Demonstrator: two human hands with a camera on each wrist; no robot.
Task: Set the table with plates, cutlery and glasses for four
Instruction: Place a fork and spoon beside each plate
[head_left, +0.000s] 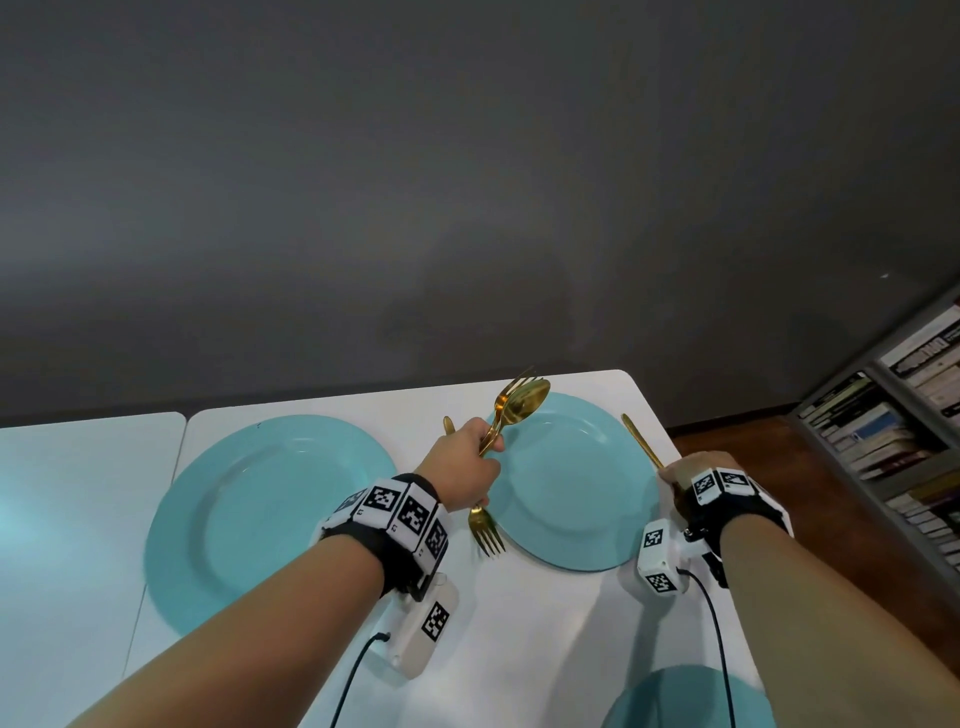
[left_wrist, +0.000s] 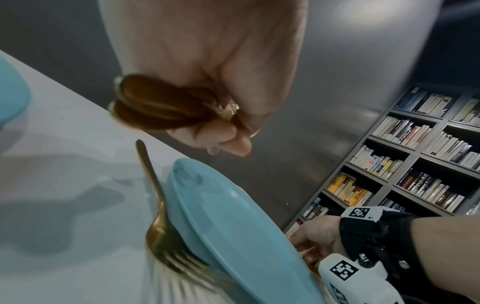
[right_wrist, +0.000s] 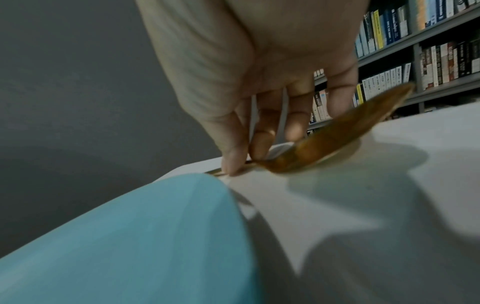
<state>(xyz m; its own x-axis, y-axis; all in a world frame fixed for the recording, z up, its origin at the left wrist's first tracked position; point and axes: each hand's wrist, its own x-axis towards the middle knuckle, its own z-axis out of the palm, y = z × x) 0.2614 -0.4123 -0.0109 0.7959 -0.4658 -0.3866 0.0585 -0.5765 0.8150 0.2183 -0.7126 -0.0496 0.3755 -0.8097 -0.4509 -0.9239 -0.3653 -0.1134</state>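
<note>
My left hand (head_left: 467, 467) grips a bundle of gold cutlery (head_left: 511, 410), a spoon and at least one fork, heads up over the far left rim of the right teal plate (head_left: 571, 499). In the left wrist view the bundle's handle ends (left_wrist: 161, 102) stick out of the fist. A gold fork (head_left: 485, 530) lies on the white table (head_left: 545, 623) against that plate's left rim. My right hand (head_left: 685, 478) pinches a gold spoon (right_wrist: 337, 131) just right of the plate, low at the tabletop, its handle (head_left: 641, 441) pointing away. A second teal plate (head_left: 260, 509) sits to the left.
A third teal plate (head_left: 675, 701) shows at the near edge. The table's right edge runs close beside my right hand, with wood floor (head_left: 779, 457) below. A bookshelf (head_left: 893, 426) full of books stands to the right. A grey wall backs the table.
</note>
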